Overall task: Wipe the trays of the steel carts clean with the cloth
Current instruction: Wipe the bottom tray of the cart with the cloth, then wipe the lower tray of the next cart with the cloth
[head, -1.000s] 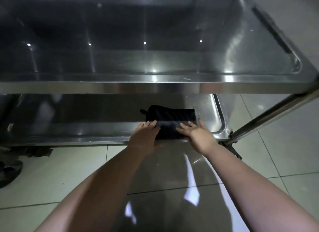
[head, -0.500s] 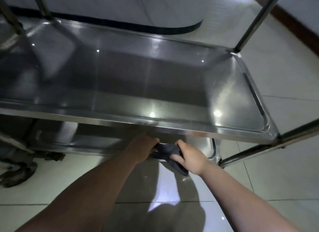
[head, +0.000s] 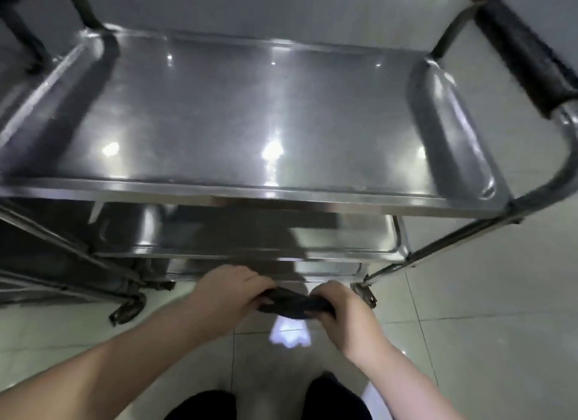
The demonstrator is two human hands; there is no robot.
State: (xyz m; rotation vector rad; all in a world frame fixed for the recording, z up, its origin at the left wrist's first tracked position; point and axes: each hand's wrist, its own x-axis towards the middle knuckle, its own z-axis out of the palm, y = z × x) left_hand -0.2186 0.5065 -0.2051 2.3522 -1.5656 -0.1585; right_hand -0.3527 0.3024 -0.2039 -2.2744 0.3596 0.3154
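A dark cloth [head: 289, 302] is bunched between my two hands, in the air just in front of the steel cart. My left hand [head: 228, 294] grips its left end and my right hand [head: 339, 310] grips its right end. The cart's top tray [head: 219, 113] fills the upper view, shiny and bare. Below it a middle tray [head: 344, 235] shows at the right, and the rim of a lower tray [head: 328, 268] peeks out just beyond my hands.
A black-padded push handle [head: 525, 57] curves over the cart's right end. Castor wheels [head: 125, 310] stand on the pale tiled floor [head: 484, 326]. My dark shoes [head: 331, 397] are at the bottom edge. A second steel frame [head: 47, 263] stands at the left.
Both hands lifted the cloth off the bottom tray and pulled it out in front of the cart. My view rose from the lower trays to above the top tray.
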